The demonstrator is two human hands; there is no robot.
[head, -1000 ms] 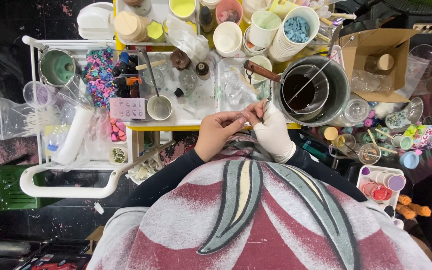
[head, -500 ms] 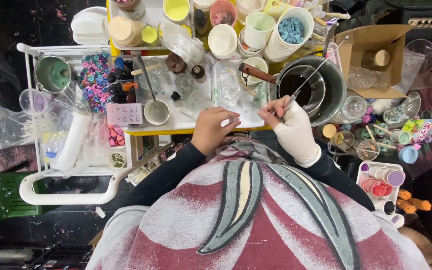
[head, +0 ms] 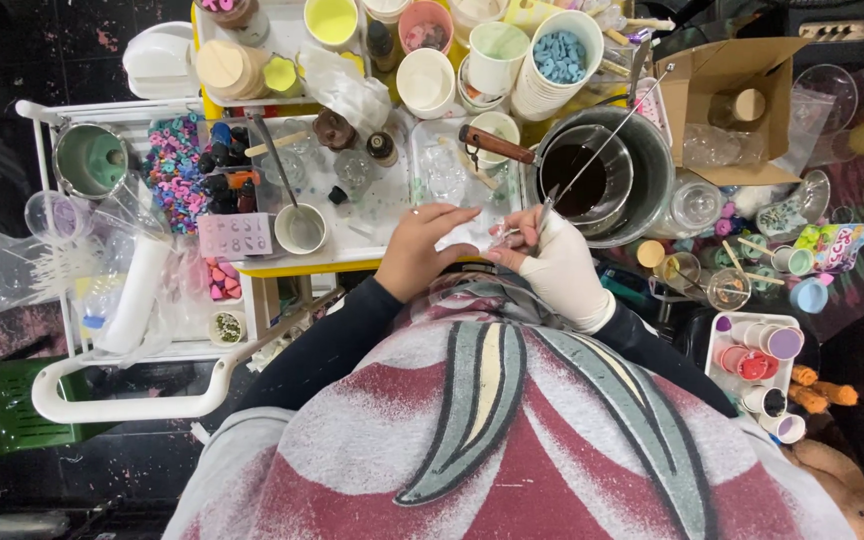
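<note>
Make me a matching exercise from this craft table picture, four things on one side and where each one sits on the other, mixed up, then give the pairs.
1. steel pot
2. cardboard box
3. cup of blue pieces
4. small ladle

A. top right, open
B. left of the left hand
C. just beyond the gloved right hand
D. top, left of the box

Pairs: 1-C, 2-A, 3-D, 4-B

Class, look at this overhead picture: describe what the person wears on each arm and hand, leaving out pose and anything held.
The left hand is bare, with no glove or ring visible. The right hand wears a thin whitish glove ending in a rolled cuff at the wrist. Both arms are covered by long black sleeves that reach the wrists, emerging from a grey and maroon top with a curved grey emblem on it.
</note>
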